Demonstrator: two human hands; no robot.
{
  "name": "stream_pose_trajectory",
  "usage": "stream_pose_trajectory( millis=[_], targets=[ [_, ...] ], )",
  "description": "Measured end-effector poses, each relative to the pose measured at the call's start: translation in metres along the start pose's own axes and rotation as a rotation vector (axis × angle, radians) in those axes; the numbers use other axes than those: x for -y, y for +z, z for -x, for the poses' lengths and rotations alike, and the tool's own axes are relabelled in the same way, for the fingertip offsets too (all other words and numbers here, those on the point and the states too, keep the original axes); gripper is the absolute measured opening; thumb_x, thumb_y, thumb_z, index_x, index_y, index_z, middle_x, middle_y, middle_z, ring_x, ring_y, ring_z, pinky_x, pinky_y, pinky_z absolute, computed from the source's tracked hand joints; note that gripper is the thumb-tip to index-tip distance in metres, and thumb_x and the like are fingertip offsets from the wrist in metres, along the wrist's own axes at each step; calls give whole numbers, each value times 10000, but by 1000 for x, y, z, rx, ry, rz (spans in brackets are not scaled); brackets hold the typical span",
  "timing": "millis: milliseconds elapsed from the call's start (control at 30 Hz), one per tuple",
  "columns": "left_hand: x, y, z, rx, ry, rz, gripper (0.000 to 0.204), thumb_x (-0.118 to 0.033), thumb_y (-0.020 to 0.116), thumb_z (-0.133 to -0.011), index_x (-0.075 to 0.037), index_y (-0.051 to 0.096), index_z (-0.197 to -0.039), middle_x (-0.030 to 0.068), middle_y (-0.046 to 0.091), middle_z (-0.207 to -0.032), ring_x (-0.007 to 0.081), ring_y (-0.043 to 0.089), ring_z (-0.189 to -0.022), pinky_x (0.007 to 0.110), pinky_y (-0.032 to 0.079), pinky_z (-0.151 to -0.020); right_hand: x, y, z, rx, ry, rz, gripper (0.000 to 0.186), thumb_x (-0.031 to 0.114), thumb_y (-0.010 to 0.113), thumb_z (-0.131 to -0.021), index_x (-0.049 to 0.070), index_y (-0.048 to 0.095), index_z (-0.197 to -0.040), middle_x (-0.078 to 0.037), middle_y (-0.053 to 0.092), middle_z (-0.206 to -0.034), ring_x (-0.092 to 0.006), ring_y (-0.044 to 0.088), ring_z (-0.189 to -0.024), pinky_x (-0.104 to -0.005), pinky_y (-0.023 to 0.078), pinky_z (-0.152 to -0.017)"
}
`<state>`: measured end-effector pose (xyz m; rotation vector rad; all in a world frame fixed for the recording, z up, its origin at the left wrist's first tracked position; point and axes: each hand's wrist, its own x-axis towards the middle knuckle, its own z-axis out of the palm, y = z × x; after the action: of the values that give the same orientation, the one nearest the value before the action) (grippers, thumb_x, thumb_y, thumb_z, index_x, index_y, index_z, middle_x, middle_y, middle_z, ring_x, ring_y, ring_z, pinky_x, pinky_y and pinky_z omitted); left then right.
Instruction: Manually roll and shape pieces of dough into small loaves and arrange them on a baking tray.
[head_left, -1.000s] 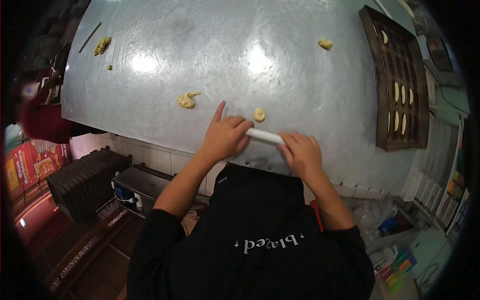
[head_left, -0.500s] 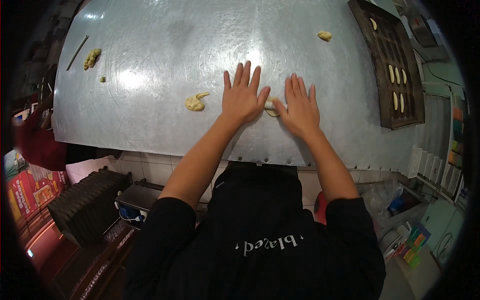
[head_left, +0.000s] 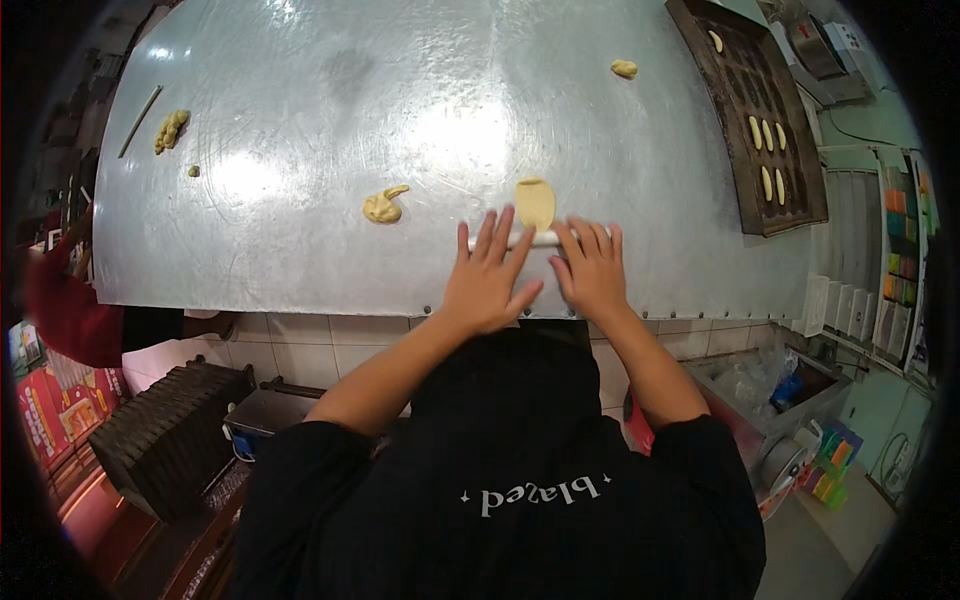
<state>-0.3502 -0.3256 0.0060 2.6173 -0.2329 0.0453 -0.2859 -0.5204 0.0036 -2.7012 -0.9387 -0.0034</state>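
Head view: left hand (head_left: 485,288) and right hand (head_left: 597,280) lie spread on a rolling pin (head_left: 546,239), the dough (head_left: 535,203) at its twelve o'clock newly flattened, seemingly well rolled.

A black short-sleeved top (head_left: 450,420) bears white lettering (head_left: 538,495) between small star marks (head_left: 607,479); both hands (head_left: 483,288) are bare.

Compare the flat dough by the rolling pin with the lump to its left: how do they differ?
Shape: the flat dough is a thin, smooth oval, while the lump is thick and uneven.
Outline: the lump has a tail sticking out to the right; the flat dough has none.
Place: the flat dough lies right by the pin; the lump lies well apart from it.
Shared: both are yellowish and rest on the metal table.
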Motion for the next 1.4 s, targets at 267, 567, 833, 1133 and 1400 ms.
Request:
stream_pose_trajectory(
  millis=[267,567,833,1133,1400],
  targets=[
    [33,-3,-55,-307,-141,259,356,-259,658,-852,-100,639,-1169,102,620,-1155,285,544,-1104,451,347,-952,-41,-12,-38,-527,149,152,351,121,588,-893,82,621,-1240,-120,612,-1081,-332,563,-990,-430,438,-886],
    [40,6,-80,-273,-143,185,132,-249,701,-792,-159,742,-879,-17,660,-1018,226,559,-984,394,363,-881,-1,7,-92,-115,79,-231,158,141,654,-806,110,704,-953,-50,653,-956,-267,589,-914,-396,474,-785],
    [29,1,-57,-182,51,71,791,-377,733,-704,-113,451,-1393,175,403,-1434,334,346,-1363,548,210,-1130,8,8,-83,-348,28,-369,417,266,575,-905,17,573,-1240,-193,548,-1286,-368,501,-1203,-452,396,-1005],
    [12,-3,22,152,202,-58,819,-435,562,-873,18,251,-1480,158,278,-1550,269,226,-1454,555,143,-1156,28,16,9,69,13,-86,761,498,484,-926,-12,317,-1465,-218,290,-1530,-348,252,-1430,-496,129,-1167],
    [33,-6,28,-252,53,579,714,-133,521,-847,46,228,-1473,242,237,-1541,394,186,-1446,546,105,-1158,45,33,-77,-56,26,37,772,529,511,-904,-8,365,-1438,-209,298,-1529,-335,287,-1419,-480,185,-1159]
  ],
)
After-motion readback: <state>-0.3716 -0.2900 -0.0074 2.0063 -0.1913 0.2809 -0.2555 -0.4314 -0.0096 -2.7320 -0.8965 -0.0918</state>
